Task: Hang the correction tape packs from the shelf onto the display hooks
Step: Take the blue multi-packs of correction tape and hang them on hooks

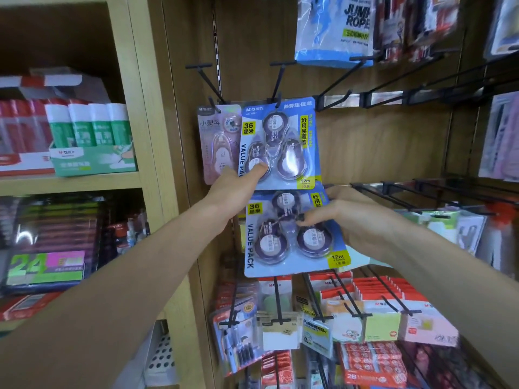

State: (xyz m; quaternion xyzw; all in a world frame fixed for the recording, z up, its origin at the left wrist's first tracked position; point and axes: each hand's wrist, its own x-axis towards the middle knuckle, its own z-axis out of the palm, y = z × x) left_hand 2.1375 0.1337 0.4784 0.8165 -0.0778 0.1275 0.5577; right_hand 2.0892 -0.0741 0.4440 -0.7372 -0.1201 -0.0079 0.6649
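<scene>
Blue correction tape pack (292, 231) upright, long axis vertical, below hung pack (279, 141).

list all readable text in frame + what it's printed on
"36", "VALUE PACK", "M&G": upper blue correction tape pack
"36", "VALUE PACK", "12m": lower blue correction tape pack
"JUMP ROPE": jump rope bag
"24": dark pen box
"2B": red packs
Chinese text and fine print on the packs, the pink pack and the glue stick box: too small or blurred.

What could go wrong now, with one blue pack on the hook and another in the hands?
1. The left hand pressing the hanging blue pack may push it off its hook.
2. The lower blue pack, pinched by the right hand, could slip onto the goods below.
</scene>
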